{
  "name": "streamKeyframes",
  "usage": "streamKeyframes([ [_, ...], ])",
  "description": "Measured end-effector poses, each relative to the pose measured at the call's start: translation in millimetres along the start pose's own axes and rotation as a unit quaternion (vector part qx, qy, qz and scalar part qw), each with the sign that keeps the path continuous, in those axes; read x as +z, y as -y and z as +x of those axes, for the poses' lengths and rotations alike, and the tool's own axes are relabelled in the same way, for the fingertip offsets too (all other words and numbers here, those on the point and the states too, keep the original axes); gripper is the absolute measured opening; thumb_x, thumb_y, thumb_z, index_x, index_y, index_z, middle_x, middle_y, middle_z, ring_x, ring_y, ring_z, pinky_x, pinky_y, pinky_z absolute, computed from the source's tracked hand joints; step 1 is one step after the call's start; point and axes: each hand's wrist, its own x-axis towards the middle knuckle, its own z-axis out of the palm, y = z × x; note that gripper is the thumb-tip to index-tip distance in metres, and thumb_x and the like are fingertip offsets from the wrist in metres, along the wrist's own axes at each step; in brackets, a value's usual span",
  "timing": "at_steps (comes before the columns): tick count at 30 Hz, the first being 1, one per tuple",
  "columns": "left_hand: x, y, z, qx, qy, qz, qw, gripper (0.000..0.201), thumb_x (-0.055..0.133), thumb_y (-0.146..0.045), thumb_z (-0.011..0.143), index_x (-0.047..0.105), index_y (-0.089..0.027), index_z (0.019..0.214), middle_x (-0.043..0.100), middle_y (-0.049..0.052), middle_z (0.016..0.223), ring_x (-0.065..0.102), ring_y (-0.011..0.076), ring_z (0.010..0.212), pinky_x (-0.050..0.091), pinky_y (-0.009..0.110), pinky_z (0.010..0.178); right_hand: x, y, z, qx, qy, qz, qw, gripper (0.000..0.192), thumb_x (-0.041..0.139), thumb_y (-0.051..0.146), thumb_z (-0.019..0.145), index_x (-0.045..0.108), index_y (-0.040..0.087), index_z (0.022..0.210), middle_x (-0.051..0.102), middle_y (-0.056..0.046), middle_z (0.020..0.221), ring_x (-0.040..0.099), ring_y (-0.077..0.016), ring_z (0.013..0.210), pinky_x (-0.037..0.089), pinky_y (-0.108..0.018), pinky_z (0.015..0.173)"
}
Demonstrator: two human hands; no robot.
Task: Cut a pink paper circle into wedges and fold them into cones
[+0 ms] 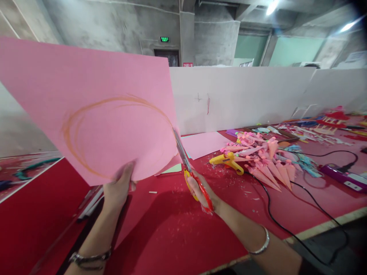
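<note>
Pink card [94,114], marked with an orange circle, is held up over the red desk [172,229], its lower edge pinched in the closed grip of the left hand [119,187]. The right hand [200,189], fingers through the handles, works scissors [189,170] into the card's right edge, blades partly parted. A yellow glue gun [226,160] lies nearby.

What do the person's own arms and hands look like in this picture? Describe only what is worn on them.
Both forearms are bare, with no sleeves or gloves in view. The left hand has a dark metal-link band, like a watch strap or bracelet, at the wrist. The right hand has a thin, plain silver bangle around the wrist. No rings can be made out.
</note>
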Motion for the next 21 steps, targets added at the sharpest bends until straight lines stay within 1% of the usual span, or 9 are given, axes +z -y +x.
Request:
streamKeyframes([
  [4,0.7,8.6,5.2,0.025,0.017,-0.004,1.000,0.040,0.053,-0.049,0.067,0.050,-0.019,0.041,0.039,-0.004,0.026,0.038,0.0083,0.027,0.031,0.019,0.031,0.7,-2.3,0.2,0.041,-0.012,0.017,0.999,0.037,0.036,0.054,0.082,0.033,0.022,0.065,0.030,0.006,0.052,0.029,-0.0095,0.046,0.026,-0.022,0.043],
  [7,0.9,9.9,6.5,0.032,0.020,-0.013,0.999,0.041,0.054,-0.048,0.067,0.046,-0.019,0.038,0.038,-0.004,0.025,0.037,0.0079,0.025,0.032,0.019,0.030,1.8,-2.8,0.3,0.053,-0.021,0.017,0.998,0.039,0.037,0.056,0.081,0.032,0.022,0.064,0.029,0.006,0.050,0.028,-0.0091,0.044,0.026,-0.022,0.042],
  [11,2.4,7.9,6.7,0.047,0.036,-0.048,0.997,0.040,0.054,-0.044,0.067,0.045,-0.019,0.038,0.038,-0.005,0.025,0.034,0.0069,0.023,0.028,0.018,0.028,3.1,-2.6,-0.1,0.051,-0.029,0.015,0.998,0.041,0.034,0.057,0.081,0.032,0.021,0.061,0.027,0.007,0.048,0.027,-0.0086,0.043,0.026,-0.022,0.042],
  [14,4.0,8.0,7.5,0.050,0.049,-0.066,0.995,0.038,0.055,-0.042,0.067,0.044,-0.019,0.039,0.037,-0.006,0.025,0.033,0.0063,0.022,0.026,0.018,0.027,3.5,-3.0,-0.2,0.042,-0.036,0.017,0.998,0.040,0.036,0.055,0.082,0.031,0.021,0.062,0.025,0.007,0.049,0.024,-0.0075,0.043,0.023,-0.022,0.041],
  [17,4.7,8.9,8.1,0.039,0.043,-0.070,0.996,0.036,0.055,-0.043,0.066,0.046,-0.019,0.041,0.036,-0.007,0.025,0.032,0.0061,0.022,0.026,0.018,0.027,3.3,-4.5,0.4,0.034,-0.045,0.024,0.998,0.038,0.038,0.052,0.082,0.031,0.021,0.062,0.025,0.007,0.051,0.023,-0.0070,0.043,0.022,-0.021,0.040],
  [21,3.1,8.0,6.6,0.021,0.048,-0.043,0.998,0.036,0.055,-0.045,0.066,0.047,-0.018,0.043,0.037,-0.006,0.026,0.033,0.0065,0.024,0.024,0.019,0.027,3.1,-7.9,1.8,0.033,-0.029,0.029,0.999,0.036,0.039,0.051,0.082,0.032,0.021,0.064,0.029,0.006,0.052,0.027,-0.0075,0.044,0.024,-0.021,0.040],
])
